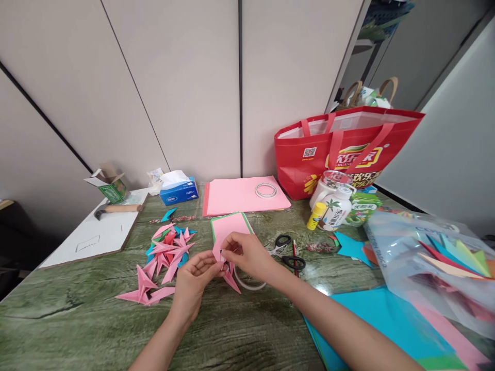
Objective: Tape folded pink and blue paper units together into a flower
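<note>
A pink folded paper piece (232,282) with pointed tips is held between both hands above the table. My left hand (196,278) pinches its lower left part, and my right hand (247,253) has its fingertips on the upper part. My fingers hide the middle of the piece. Right behind them lies a small stack of pink and green paper sheets (233,222). A ring of white tape (249,284) is partly covered by my right wrist. Left of my hands sits a pile of folded paper stars (173,250), mostly pink, with some blue and red.
Black-handled scissors (284,252) and a pencil (295,255) lie to the right. Behind are large pink sheets (243,198), a tissue box (179,193), a glue stick (316,216) and a red bag (297,172). Blue paper (371,319) and a plastic bag (398,252) occupy the right; a hammer (119,208) rests left.
</note>
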{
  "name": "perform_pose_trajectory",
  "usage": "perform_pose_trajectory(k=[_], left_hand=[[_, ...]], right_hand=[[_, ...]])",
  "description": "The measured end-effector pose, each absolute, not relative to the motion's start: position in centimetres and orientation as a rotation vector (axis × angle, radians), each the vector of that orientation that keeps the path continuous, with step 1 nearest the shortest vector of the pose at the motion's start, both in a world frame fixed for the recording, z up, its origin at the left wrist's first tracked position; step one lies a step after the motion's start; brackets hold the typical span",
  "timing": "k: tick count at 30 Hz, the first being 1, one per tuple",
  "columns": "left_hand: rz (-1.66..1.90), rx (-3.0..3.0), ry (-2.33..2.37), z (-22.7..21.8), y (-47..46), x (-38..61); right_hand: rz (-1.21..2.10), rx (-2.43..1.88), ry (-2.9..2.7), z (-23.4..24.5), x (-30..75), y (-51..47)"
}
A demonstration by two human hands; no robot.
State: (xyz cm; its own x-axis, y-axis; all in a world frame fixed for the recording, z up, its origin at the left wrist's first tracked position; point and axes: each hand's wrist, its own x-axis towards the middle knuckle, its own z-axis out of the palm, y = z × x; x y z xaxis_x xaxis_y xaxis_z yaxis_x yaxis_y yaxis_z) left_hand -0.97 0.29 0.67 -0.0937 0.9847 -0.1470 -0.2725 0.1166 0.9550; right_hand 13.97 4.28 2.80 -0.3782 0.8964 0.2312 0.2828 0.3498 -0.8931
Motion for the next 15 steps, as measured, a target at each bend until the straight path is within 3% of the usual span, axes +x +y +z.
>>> perform_pose_trajectory(k=[15], left_hand=[[1.231,1.004,1.154,0.44,0.18,-1.00]], right_hand=[[1.100,-1.011,-1.868,2.73,13.88,3.99]])
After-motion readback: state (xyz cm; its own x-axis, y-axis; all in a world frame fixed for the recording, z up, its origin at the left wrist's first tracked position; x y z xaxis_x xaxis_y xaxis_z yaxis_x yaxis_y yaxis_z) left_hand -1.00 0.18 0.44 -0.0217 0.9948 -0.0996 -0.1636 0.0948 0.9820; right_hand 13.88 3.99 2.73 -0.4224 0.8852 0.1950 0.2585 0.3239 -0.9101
